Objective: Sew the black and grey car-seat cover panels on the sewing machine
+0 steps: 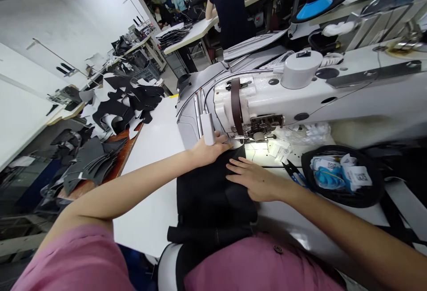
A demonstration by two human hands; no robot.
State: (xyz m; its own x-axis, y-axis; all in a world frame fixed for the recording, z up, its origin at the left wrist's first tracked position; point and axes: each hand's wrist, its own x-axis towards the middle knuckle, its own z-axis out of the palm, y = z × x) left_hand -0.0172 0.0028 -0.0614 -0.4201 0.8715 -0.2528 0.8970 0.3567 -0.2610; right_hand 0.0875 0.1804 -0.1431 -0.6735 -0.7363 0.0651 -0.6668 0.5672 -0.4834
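Black fabric (210, 197) lies on the white sewing table, its top edge reaching the needle area of a white sewing machine (260, 100). At the fabric's upper left, beside the machine's light-coloured upright part, is my left hand (208, 149); its fingers point right toward the needle area, and whether they pinch anything is hidden. My right hand (255, 179) lies flat on the fabric's right side, fingers spread and pointing left. A small lamp lights the machine bed just right of the needle.
Blue-handled snips (295, 175) and a black tray (345, 197) with small packets are at the right. Dark and white cut pieces (116, 104) are heaped at the left. Grey panels (196, 86) lie behind the machine head. People work at tables farther back.
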